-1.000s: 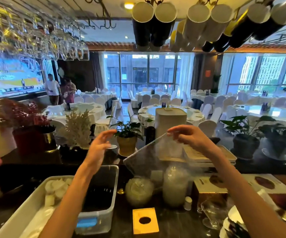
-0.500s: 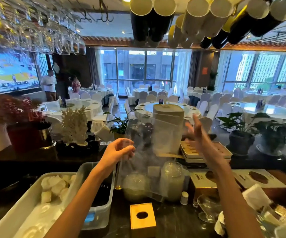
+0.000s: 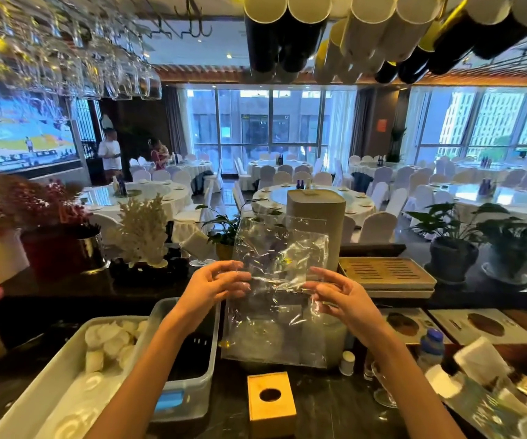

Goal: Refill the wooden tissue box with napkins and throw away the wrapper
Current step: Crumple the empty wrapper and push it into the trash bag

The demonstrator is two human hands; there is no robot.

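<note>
A clear, crinkled plastic wrapper hangs upright in front of me, above the dark counter. My left hand pinches its left edge and my right hand pinches its right edge, both at mid height. The wrapper looks empty and see-through. The wooden tissue box stands on the counter below the wrapper, near the front edge, with a round hole in its top. I cannot see inside the box.
A white tray of rolled towels and a clear plastic bin sit at the left. Glass jars stand behind the wrapper. Glasses, a small bottle and folded napkins crowd the right. Cups and wine glasses hang overhead.
The wrapper passed from my right hand alone to both hands. My right hand let go, then came back to the right edge. The wrapper now hangs flat between both hands.
</note>
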